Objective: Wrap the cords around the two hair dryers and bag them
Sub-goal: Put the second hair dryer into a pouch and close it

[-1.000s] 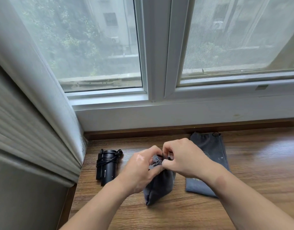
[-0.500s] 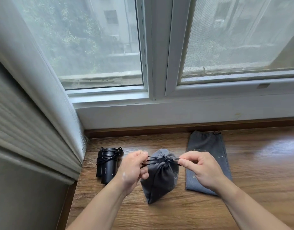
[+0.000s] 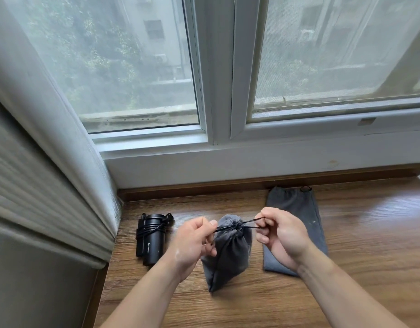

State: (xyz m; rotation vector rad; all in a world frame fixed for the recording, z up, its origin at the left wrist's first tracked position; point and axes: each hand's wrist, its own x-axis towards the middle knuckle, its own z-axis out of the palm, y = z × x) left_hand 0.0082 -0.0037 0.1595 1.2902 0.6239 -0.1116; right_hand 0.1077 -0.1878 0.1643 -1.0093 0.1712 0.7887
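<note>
A full grey drawstring bag (image 3: 228,252) stands on the wooden sill (image 3: 370,233), its mouth cinched tight. My left hand (image 3: 194,245) pinches the black drawstring (image 3: 222,229) on the bag's left side. My right hand (image 3: 281,235) pinches the drawstring's loops on the right side. The cords are stretched taut between both hands. What is inside the bag is hidden. A black hair dryer (image 3: 153,237) with its cord wound around the body lies to the left. A flat grey bag (image 3: 296,214) lies on the right, partly behind my right hand.
A white window frame (image 3: 218,91) and low wall run along the sill's back edge. A pale curtain (image 3: 50,138) hangs at the left, close to the black hair dryer. The sill's left edge drops off below the curtain.
My hands moved apart from the bag's mouth, pulling the drawstring out to both sides and cinching the mouth. Since half a second ago they hold much the same pose.
</note>
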